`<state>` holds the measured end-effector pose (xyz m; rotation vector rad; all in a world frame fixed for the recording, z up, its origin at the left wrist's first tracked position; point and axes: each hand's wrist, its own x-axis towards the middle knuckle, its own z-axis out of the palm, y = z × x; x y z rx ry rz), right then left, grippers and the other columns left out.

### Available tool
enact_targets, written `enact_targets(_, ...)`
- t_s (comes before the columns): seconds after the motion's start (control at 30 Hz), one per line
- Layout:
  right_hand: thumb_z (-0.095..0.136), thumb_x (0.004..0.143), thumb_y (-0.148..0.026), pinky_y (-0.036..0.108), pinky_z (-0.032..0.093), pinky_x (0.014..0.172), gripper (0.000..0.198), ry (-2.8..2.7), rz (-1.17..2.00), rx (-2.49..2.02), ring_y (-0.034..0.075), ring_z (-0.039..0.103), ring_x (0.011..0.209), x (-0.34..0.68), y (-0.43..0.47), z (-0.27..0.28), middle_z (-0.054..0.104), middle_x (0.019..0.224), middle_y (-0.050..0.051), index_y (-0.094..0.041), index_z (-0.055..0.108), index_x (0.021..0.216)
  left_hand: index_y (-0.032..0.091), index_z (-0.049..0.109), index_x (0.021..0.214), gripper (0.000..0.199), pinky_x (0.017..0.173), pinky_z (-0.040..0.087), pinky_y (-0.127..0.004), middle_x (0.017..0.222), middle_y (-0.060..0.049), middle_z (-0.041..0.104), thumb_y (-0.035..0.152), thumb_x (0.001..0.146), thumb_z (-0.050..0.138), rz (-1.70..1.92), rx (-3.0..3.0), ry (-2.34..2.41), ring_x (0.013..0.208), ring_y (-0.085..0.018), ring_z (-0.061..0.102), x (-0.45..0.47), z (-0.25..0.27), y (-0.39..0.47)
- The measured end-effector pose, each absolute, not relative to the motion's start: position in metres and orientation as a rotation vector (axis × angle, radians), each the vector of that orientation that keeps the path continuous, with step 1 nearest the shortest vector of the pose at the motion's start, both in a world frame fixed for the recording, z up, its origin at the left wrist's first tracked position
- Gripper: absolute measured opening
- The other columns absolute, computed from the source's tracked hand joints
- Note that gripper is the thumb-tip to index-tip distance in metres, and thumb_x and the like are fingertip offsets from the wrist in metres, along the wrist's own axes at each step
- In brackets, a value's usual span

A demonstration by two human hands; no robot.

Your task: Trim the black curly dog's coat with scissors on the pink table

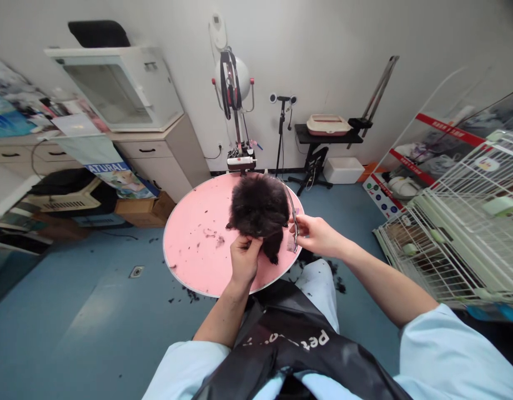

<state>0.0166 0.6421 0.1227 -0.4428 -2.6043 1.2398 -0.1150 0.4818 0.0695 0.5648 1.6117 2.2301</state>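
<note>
A fluffy black dog (260, 203) is on the round pink grooming table (190, 222), its head toward me. My left hand (245, 255) is closed at the lower edge of its head, fingertips pinched on the fur under the muzzle. My right hand (315, 232) has its fingers around metal grooming scissors (292, 206), held beside the dog at the right of the table. The long blades point away from me, close along the dog's side. Fur hides part of the blades. Dark fur clippings (220, 241) lie scattered over the tabletop.
More clippings lie on the blue floor (115, 311). A grooming-table post with a dryer (234, 78) stands behind the table. A cabinet with a glass-door box (110, 91) is left. Wire cages (468, 222) stand at right, and a litter tray (328, 125) sits behind.
</note>
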Motion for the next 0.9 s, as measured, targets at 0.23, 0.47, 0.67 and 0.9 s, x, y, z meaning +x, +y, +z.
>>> enact_targets(0.23, 0.053, 0.075, -0.012, 0.033, 0.053, 0.082, 0.03, -2.434, 1.098, -0.48, 0.018, 0.064, 0.086, 0.013, 0.609, 0.086, 0.066, 0.095, 0.006, -0.02, 0.055, 0.103, 0.013, 0.055, 0.055, 0.036, 0.052, 0.039, -0.02, 0.051, 0.001, 0.053, 0.041, 0.068, 0.073, 2.209, 0.559, 1.516, 0.048, -0.007, 0.045, -0.111, 0.078, 0.487)
enact_targets(0.47, 0.054, 0.077, -0.015, 0.038, 0.054, 0.088, 0.036, -2.396, 1.278, -0.462, 0.021, 0.067, 0.095, 0.027, 0.592, 0.06, 0.066, 0.107, 0.009, -0.021, 0.05, 0.112, 0.014, 0.053, 0.056, 0.038, 0.046, 0.034, -0.018, 0.047, 0.003, 0.048, 0.044, 0.069, 0.072, 2.17, 0.55, 1.451, 0.045, -0.006, 0.041, -0.107, 0.082, 0.487)
enact_targets(0.67, 0.054, 0.076, -0.013, 0.038, 0.052, 0.088, 0.033, -2.66, 1.009, -0.372, 0.021, 0.066, 0.095, 0.045, 0.615, 0.082, 0.068, 0.102, 0.008, -0.021, 0.054, 0.108, 0.013, 0.052, 0.056, 0.038, 0.046, 0.032, -0.018, 0.047, 0.003, 0.047, 0.043, 0.066, 0.074, 2.181, 0.527, 1.445, 0.046, -0.005, 0.039, -0.106, 0.081, 0.486)
enact_targets(0.9, 0.049, 0.078, -0.01, 0.034, 0.051, 0.084, 0.029, -2.827, 0.821, -0.274, 0.021, 0.064, 0.094, 0.05, 0.638, 0.096, 0.067, 0.102, 0.008, -0.019, 0.054, 0.105, 0.013, 0.053, 0.055, 0.039, 0.046, 0.031, -0.018, 0.047, 0.004, 0.046, 0.044, 0.062, 0.076, 2.186, 0.506, 1.437, 0.045, -0.005, 0.038, -0.105, 0.081, 0.487)
